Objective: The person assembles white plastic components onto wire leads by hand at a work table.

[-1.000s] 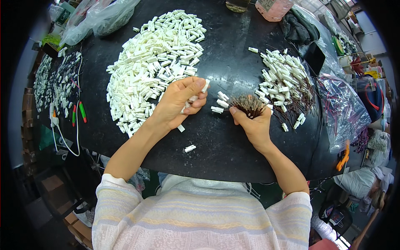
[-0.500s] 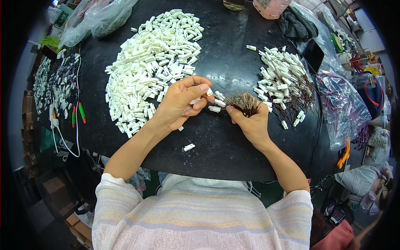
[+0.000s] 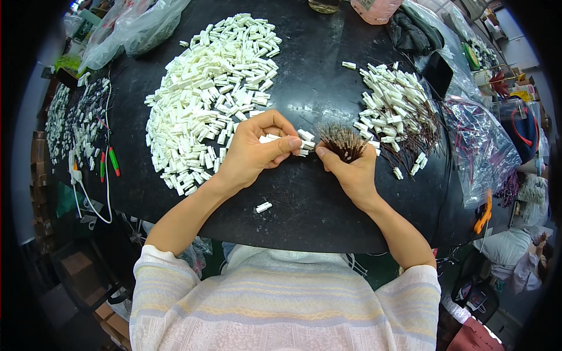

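Note:
My left hand (image 3: 252,151) has its fingers curled around small white plastic connector housings (image 3: 268,138), its thumb pressed toward the forefinger. Just past those fingertips, a few more white housings (image 3: 305,140) show between my two hands; I cannot tell exactly what supports them. My right hand (image 3: 353,172) grips a bundle of thin brown wires (image 3: 342,139), whose frayed-looking ends fan upward above the thumb. A big heap of loose white housings (image 3: 202,93) lies beyond my left hand. To the right, a smaller pile of housings with brown wires attached (image 3: 393,111) spreads over the black table.
One white housing (image 3: 264,207) lies near the front edge. Two red-and-green tools (image 3: 113,161) and a white cable (image 3: 93,209) sit at the left. Plastic bags (image 3: 137,32) rest at the back left. An orange-handled tool (image 3: 483,215) and clear bags (image 3: 477,149) lie right.
My left thumb and fingertips have dropped slightly and drawn together; the housing that showed upright at their tips is no longer visible there. My right hand keeps its grip on the wires.

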A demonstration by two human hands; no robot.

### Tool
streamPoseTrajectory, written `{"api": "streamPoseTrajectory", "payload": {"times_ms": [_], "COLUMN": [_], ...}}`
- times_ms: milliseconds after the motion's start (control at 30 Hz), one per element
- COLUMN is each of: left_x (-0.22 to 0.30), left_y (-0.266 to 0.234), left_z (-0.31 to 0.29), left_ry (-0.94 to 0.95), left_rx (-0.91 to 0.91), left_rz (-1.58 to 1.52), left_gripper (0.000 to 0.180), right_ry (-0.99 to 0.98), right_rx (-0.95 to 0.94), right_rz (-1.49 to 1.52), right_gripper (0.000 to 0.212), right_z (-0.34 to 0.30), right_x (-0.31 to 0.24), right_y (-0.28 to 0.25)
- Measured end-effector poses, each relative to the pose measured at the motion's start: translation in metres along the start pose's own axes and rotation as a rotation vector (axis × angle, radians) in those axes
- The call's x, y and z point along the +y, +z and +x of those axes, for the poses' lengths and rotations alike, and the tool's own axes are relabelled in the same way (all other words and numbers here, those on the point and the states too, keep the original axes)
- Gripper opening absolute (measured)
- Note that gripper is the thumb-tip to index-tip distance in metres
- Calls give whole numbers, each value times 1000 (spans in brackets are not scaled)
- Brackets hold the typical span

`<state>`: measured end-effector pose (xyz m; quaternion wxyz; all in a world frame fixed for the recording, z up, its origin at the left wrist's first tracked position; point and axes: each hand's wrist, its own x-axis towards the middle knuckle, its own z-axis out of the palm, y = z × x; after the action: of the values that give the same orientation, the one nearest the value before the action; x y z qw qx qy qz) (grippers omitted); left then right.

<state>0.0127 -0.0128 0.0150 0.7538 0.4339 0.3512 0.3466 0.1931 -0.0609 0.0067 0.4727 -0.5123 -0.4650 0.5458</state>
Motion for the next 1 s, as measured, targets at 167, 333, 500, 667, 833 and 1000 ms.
{"api": "streamPoseTrajectory", "payload": {"times_ms": [167, 333, 500, 667, 833, 1000], "left_x": [-6, -2, 9, 8, 6, 4], "left_y": [2, -2, -9, -14, -17, -17], "left_z": [0, 2, 8, 7, 5, 3], "left_ry": [4, -66, -205, -206, -183, -198], "left_rx": [-21, -36, -43, -72, -90, -58], "left_rz": [-4, -47, -467, -463, -365, -374], "left_gripper": [10, 12, 26, 28, 29, 35], "right_ry": [-25, 4, 44, 60, -2, 19], "right_rx": [7, 14, 92, 104, 155, 134], "right_rz": [-29, 3, 93, 118, 90, -3], "right_gripper": [11, 10, 6, 6, 6, 8], "right_z": [0, 1, 3, 5, 4, 3], "right_x": [1, -2, -1, 1, 5, 0], "right_y": [1, 1, -2, -1, 3, 4]}}
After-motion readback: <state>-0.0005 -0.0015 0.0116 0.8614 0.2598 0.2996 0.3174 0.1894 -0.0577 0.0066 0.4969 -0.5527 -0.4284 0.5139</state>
